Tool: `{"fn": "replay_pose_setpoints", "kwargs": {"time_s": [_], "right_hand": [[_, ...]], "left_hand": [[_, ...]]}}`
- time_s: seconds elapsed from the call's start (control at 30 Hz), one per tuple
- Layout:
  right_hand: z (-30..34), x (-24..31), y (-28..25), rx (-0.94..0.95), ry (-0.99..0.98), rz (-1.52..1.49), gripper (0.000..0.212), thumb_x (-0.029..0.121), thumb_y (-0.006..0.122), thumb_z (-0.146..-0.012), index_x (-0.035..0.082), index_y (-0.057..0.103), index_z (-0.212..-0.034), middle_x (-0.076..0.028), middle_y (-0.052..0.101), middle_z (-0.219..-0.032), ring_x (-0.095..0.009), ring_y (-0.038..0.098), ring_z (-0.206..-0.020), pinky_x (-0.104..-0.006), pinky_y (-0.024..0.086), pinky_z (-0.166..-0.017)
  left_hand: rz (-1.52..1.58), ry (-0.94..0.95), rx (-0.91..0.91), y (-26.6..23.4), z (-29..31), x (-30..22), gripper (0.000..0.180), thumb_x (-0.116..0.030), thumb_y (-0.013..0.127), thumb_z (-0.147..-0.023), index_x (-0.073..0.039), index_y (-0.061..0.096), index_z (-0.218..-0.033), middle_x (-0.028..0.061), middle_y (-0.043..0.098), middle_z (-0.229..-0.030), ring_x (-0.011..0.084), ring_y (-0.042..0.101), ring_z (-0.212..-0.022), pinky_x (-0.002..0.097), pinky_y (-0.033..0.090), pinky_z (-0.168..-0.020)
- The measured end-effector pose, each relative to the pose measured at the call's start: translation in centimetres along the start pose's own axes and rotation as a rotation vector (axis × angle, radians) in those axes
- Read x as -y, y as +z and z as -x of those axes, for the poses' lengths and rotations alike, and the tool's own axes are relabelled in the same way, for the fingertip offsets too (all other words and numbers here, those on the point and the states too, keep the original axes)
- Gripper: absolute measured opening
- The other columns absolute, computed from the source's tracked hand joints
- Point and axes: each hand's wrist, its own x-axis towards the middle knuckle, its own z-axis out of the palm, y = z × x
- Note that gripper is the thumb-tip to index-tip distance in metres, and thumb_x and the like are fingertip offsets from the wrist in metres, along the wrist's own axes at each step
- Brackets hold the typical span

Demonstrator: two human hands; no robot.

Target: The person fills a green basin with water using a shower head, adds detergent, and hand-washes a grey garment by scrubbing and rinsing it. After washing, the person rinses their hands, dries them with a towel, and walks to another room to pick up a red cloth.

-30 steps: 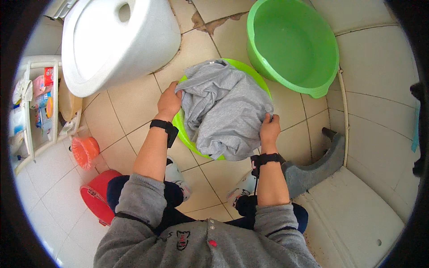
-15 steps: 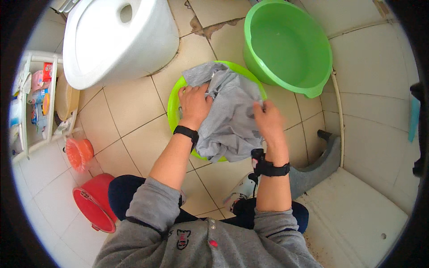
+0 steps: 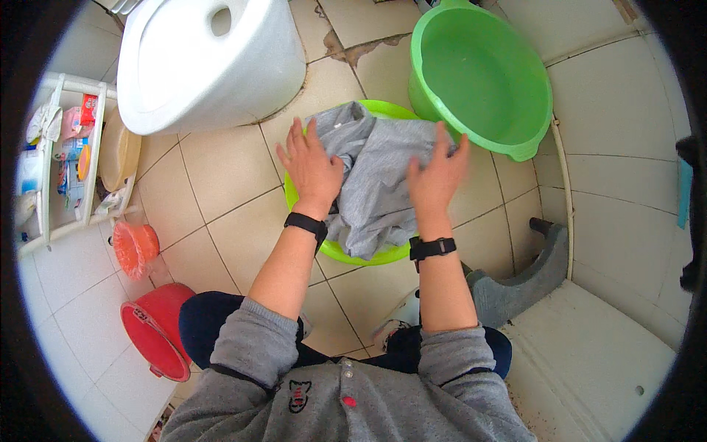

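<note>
One white, rounded fixture (image 3: pixel 199 66) fills much of the upper left of the frame; a large green basin (image 3: pixel 421 92) stands at upper right. Just beside it, at centre, a smaller lime basin (image 3: pixel 390 110) rests on the tiles. In it, heaped and creased, lies grey cloth (image 3: pixel 375 184). A second ago both hands gripped the cloth's sides and a fold hung over the lower rim; now more of that rim shows, the cloth lies further in, and neither grip remains. In my judgement the handling is between holds, with the cloth loose in the basin.

The left hand (image 3: pixel 317 173) is over the left of the heap, back upward, fingers spread toward the top of the frame, grasping nothing. The right hand (image 3: pixel 436 180), slightly blurred, is over the right side, thumb and fingers wide apart, likewise holding nothing. Whether either touches the fabric, I cannot tell. Black bands ring both wrists.
</note>
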Motion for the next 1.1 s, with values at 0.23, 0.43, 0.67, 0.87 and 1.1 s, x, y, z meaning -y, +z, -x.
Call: {"fn": "replay_pose_setpoints", "kwargs": {"time_s": [0.23, 0.43, 0.67, 0.87, 1.1], "right_hand": [[4.8, 2.2, 2.5, 0.477, -0.039, 0.291, 0.103, 0.044, 0.088, -0.064, 0.031, 0.036, -0.152, -0.018, 0.014, -0.164, -0.047, 0.013, -0.149, -0.0758, 0.019, -0.109], [5.2, 1.6, 3.9, 0.603, -0.037, 0.354, 0.115, 0.052, 0.088, -0.060, 0.032, 0.028, -0.156, -0.017, 0.012, -0.164, -0.047, 0.013, -0.149, -0.0754, 0.020, -0.109], [5.1, 1.5, 5.0, 0.670, -0.017, 0.369, 0.119, 0.055, 0.088, -0.059, 0.030, 0.025, -0.157, -0.017, 0.014, -0.164, -0.047, 0.014, -0.149, -0.0755, 0.021, -0.108], [5.7, 0.7, 6.5, 0.635, -0.070, 0.330, 0.101, 0.047, 0.087, -0.065, 0.025, 0.036, -0.150, -0.015, 0.037, -0.154, -0.042, 0.031, -0.142, -0.0743, 0.025, -0.106], [4.0, -0.4, 5.7, 0.626, -0.084, 0.017, 0.046, 0.032, 0.084, -0.071, 0.011, 0.065, -0.109, -0.014, 0.070, -0.107, -0.035, 0.067, -0.099, -0.0508, 0.050, -0.089]], "left_hand": [[-0.036, 0.295, 0.361, 1.0, 2.7, -1.7, 0.098, -0.045, 0.084, -0.067, -0.032, 0.037, -0.153, 0.0179, 0.012, -0.165, 0.0436, 0.007, -0.151, 0.0715, 0.010, -0.114], [-0.062, 0.251, 0.493, 2.5, 3.5, -0.4, 0.104, -0.047, 0.085, -0.066, -0.032, 0.034, -0.154, 0.0168, 0.007, -0.166, 0.0435, 0.003, -0.151, 0.0731, 0.008, -0.113], [-0.081, 0.248, 0.551, 3.8, 3.7, -0.1, 0.110, -0.045, 0.087, -0.063, -0.033, 0.030, -0.156, 0.0158, 0.008, -0.166, 0.0433, 0.003, -0.151, 0.0720, 0.009, -0.114], [-0.025, 0.241, 0.467, 4.7, 4.0, 0.0, 0.098, -0.031, 0.086, -0.065, -0.028, 0.039, -0.150, 0.0157, 0.030, -0.155, 0.0400, 0.032, -0.139, 0.0668, 0.025, -0.108], [0.206, 0.192, 0.455, 5.0, 2.6, 0.6, 0.082, -0.020, 0.083, -0.067, -0.020, 0.047, -0.142, 0.0157, 0.057, -0.125, 0.0375, 0.059, -0.110, 0.0481, 0.046, -0.093]]}}
